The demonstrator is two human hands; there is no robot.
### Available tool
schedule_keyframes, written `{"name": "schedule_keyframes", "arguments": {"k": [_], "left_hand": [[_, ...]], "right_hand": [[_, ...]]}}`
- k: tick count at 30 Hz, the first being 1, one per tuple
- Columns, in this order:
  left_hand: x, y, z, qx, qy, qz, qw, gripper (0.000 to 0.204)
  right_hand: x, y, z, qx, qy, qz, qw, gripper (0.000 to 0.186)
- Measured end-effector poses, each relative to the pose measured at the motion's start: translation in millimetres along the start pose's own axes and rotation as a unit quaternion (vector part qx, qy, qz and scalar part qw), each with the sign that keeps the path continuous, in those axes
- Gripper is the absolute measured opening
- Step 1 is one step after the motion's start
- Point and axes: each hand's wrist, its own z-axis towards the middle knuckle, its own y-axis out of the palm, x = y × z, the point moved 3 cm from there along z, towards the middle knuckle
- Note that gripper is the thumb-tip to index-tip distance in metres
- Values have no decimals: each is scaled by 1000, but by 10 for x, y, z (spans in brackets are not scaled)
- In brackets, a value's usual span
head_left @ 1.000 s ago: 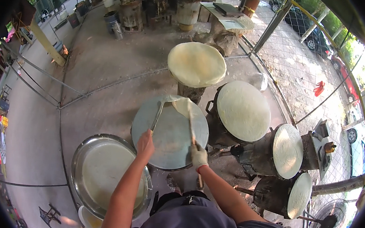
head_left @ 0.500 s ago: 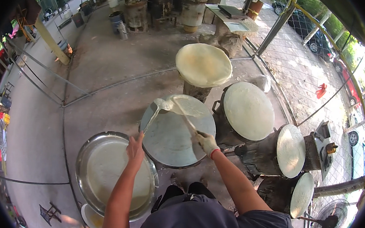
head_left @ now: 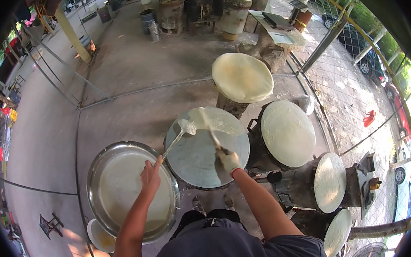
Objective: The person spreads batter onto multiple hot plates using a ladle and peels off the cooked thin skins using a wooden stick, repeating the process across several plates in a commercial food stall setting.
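My bare left hand (head_left: 151, 173) is closed round the handle of a batter-coated ladle (head_left: 186, 126), whose bowl hangs over the left part of a round grey griddle (head_left: 191, 161). My right hand (head_left: 228, 162), in a pale glove, grips a wooden-handled spreader (head_left: 215, 138). Its blurred far end touches a thin film of pale batter (head_left: 227, 124) along the griddle's far side. Below my left hand, a wide metal basin (head_left: 97, 161) holds creamy white batter (head_left: 131, 183).
Right of the griddle stand drum stoves with pale round tops (head_left: 288, 133), (head_left: 330, 183). A large round sheet (head_left: 242, 78) rests on a stand beyond. A small white bowl (head_left: 100, 236) sits by the basin. A wire fence (head_left: 336, 66) runs along the right.
The ladle has moved back toward me, and the batter stream at its bowl is gone. The spreader has swept a little across the far batter, widening the film. My view has shifted slightly left.
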Motion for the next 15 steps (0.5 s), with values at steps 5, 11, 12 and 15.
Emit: {"name": "schedule_keyframes", "arguments": {"k": [5,11,12,15], "left_hand": [[-292,99,-422,-7,-83,-10,996,71],[-128,138,-730,68,-129,-133,980,66],[-111,173,-784,68,-138,-132,979,66],[-57,180,-920,203,-81,-233,948,59]], "right_hand": [[-625,-355,-272,-134,44,-10,990,33],[-353,-7,169,-224,-15,-57,973,32],[-385,-72,146,-232,-15,-59,971,32],[-439,-404,144,-267,28,-44,962,32]]}}
